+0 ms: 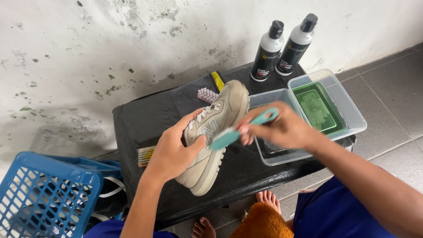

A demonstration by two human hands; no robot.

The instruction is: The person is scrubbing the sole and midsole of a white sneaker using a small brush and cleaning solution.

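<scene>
Both forearms reach in from the bottom of my view, and between them I see bare toes and an orange furry thing (263, 221) on the floor. My left hand (172, 152) is closed around the middle of a beige sneaker (214, 134), thumb across its side panel and fingers wrapped behind, holding it raised and tilted above the black-covered table (145, 119) near its front edge. My right hand (282, 128) grips a teal-handled brush (240, 130), its bristle end pressed against the sneaker's side just above the midsole. As I judge it, the scrubbing goes best with short strokes along the panel, the left hand bracing firmly so the shoe does not twist, and the bristles kept flat instead of digging with the tip. The sneaker's long axis runs diagonally, one end up toward the table's back edge and the wall, the other down toward its front edge and me; I cannot tell for certain which end is the toe. Behind it lie a pink-bristled brush (207, 94) and a yellow-handled tool (217, 81); a wooden brush (145, 155) sits at the left edge. Two clear tubs, one empty-looking (275, 156) and one holding green liquid (318, 109), occupy the right side, with two black-and-white bottles (282, 46) at the back right corner. A blue crate (44, 194) stands on the floor to the left.
</scene>
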